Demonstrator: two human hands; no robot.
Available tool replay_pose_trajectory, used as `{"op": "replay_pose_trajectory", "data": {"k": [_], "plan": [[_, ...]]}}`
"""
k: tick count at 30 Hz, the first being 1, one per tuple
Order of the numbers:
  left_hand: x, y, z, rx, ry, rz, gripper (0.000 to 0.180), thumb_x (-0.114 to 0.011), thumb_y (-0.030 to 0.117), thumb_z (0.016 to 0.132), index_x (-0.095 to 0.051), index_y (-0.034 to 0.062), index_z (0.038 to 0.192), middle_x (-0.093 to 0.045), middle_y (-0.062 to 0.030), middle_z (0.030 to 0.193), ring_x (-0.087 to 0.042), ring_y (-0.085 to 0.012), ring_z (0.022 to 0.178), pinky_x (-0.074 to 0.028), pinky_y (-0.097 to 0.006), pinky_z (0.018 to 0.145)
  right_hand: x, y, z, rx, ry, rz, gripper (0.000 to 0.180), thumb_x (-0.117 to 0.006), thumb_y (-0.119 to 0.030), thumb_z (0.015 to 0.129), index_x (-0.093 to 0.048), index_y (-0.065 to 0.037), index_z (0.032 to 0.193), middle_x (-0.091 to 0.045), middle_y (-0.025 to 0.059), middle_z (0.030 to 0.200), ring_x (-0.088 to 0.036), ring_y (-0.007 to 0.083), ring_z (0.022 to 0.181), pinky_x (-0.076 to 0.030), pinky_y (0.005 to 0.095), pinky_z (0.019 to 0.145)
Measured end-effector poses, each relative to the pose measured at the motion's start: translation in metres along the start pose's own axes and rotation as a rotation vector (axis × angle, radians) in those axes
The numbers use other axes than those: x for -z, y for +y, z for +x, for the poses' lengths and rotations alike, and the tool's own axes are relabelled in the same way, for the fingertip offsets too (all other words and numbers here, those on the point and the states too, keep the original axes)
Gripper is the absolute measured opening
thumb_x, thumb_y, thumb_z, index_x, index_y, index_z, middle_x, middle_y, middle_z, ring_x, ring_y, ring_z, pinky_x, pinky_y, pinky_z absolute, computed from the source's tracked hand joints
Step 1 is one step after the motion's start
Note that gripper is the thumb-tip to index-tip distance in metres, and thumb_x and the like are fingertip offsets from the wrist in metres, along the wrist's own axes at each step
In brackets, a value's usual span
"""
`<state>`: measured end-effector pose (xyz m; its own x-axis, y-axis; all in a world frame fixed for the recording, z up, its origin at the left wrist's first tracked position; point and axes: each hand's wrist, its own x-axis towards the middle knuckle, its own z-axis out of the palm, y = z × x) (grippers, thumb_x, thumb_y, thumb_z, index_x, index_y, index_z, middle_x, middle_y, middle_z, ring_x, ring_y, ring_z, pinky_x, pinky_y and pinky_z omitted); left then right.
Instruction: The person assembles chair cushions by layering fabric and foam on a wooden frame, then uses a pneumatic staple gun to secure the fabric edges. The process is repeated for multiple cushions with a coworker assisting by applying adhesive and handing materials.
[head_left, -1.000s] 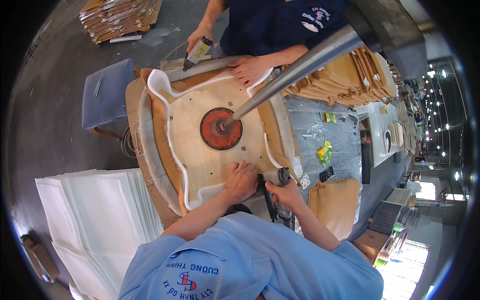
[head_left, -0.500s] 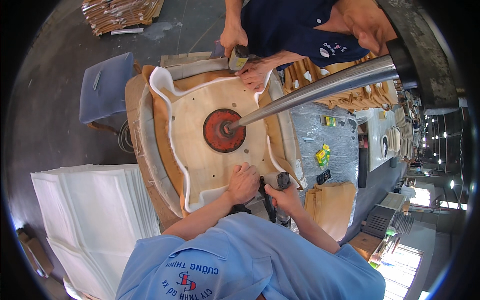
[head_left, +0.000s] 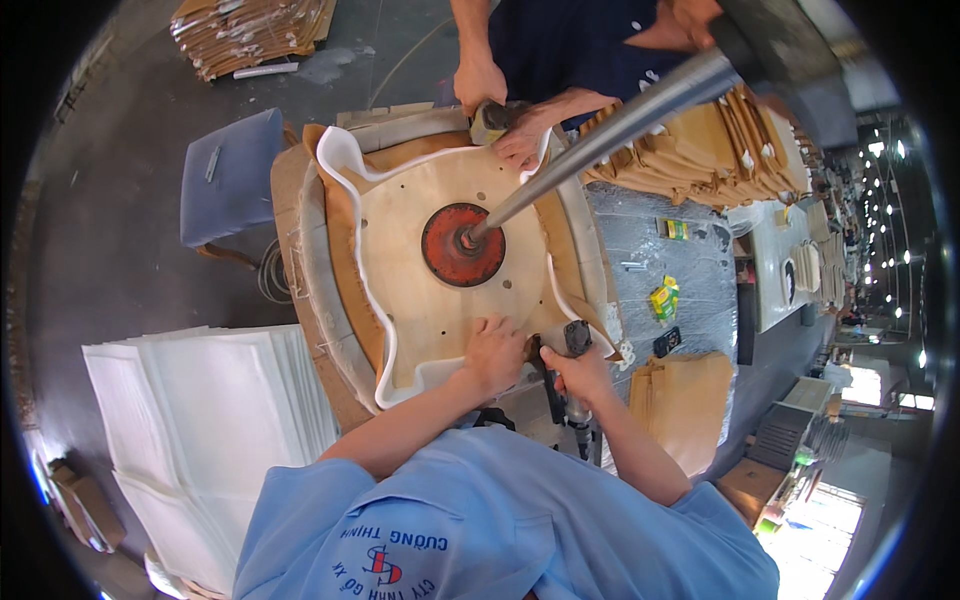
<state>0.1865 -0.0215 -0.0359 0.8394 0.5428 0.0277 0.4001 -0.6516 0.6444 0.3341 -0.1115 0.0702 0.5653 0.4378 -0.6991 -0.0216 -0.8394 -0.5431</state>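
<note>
Co-worker's tool [head_left: 490, 122] farther right, tip hidden

Light-blue shirt [head_left: 490, 510], short loose sleeves [head_left: 310, 490], red-and-blue emblem [head_left: 382, 566] printed on the front, blue lettering [head_left: 395, 538] around it, bare forearms [head_left: 415, 428], bare hands [head_left: 496, 358]

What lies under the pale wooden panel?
White padding and a tan covering show around the edges of the pale wooden panel; whatever lies beneath its middle is covered and cannot be seen.

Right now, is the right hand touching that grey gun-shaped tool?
Touching. The head view shows it: the right hand is wrapped around the grey gun-shaped tool, with no gap visible between them.
</note>
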Motion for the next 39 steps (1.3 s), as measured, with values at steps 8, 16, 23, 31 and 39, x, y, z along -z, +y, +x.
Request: {"op": "replay_pose_trajectory", "data": {"k": [8, 16, 23, 31, 39], "plan": [[0.079, -0.042, -0.068, 0.008, -0.357, 0.194, 0.028, -0.078, 0.037, 0.094, -0.085, 0.0116, 0.104, -0.067, -0.0115, 0.115, -0.057, -0.0322, 0.121, -0.040, -0.050, 0.103, 0.000, 0.012, 0.003, -0.020, -0.007, -0.043, 0.032, -0.086, -0.033, 0.097, -0.076, -0.004, 0.108, -0.072, 0.0037, 0.083, -0.063, 0.0135, 0.051, -0.052, 0.0321, 0.045], [0.075, -0.067, -0.067, -0.170, -0.274, 0.089, 0.025, -0.079, 0.038, 0.094, -0.085, 0.0138, 0.096, -0.067, -0.0091, 0.109, -0.057, -0.0312, 0.116, -0.040, -0.050, 0.100, -0.001, 0.011, -0.004, 0.037, 0.010, -0.063, 0.039, -0.089, -0.032, 0.092, -0.070, 0.000, 0.104, -0.071, 0.0052, 0.079, -0.064, 0.0155, 0.051, -0.054, 0.0328, 0.047], [0.066, -0.085, -0.072, -0.221, -0.157, -0.063, 0.022, -0.078, 0.035, 0.094, -0.082, 0.0144, 0.089, -0.065, -0.0067, 0.103, -0.057, -0.0304, 0.110, -0.038, -0.050, 0.098, -0.021, 0.035, -0.049, 0.128, -0.042, 0.114, 0.027, -0.088, -0.020, 0.095, -0.072, 0.000, 0.103, -0.068, 0.0021, 0.072, -0.063, 0.0126, 0.055, -0.050, 0.0309, 0.052], [0.060, -0.083, -0.073, -0.126, -0.028, -0.141, 0.022, -0.075, 0.027, 0.094, -0.077, 0.0108, 0.080, -0.063, -0.0068, 0.098, -0.058, -0.0299, 0.107, -0.039, -0.049, 0.096, -0.096, 0.020, -0.089, 0.149, -0.069, 0.138, 0.024, -0.082, -0.021, 0.101, -0.076, -0.004, 0.116, -0.065, -0.0021, 0.068, -0.060, 0.0077, 0.056, -0.047, 0.0291, 0.053], [0.054, -0.080, -0.072, -0.089, 0.008, -0.078, 0.016, -0.075, 0.025, 0.091, -0.082, 0.0121, 0.083, -0.065, -0.0043, 0.099, -0.059, -0.0269, 0.109, -0.041, -0.045, 0.096, -0.104, 0.002, -0.075, 0.097, -0.067, -0.038, 0.020, -0.078, -0.024, 0.104, -0.075, -0.003, 0.105, -0.063, -0.0020, 0.063, -0.058, 0.0083, 0.052, -0.046, 0.0298, 0.051]]}}
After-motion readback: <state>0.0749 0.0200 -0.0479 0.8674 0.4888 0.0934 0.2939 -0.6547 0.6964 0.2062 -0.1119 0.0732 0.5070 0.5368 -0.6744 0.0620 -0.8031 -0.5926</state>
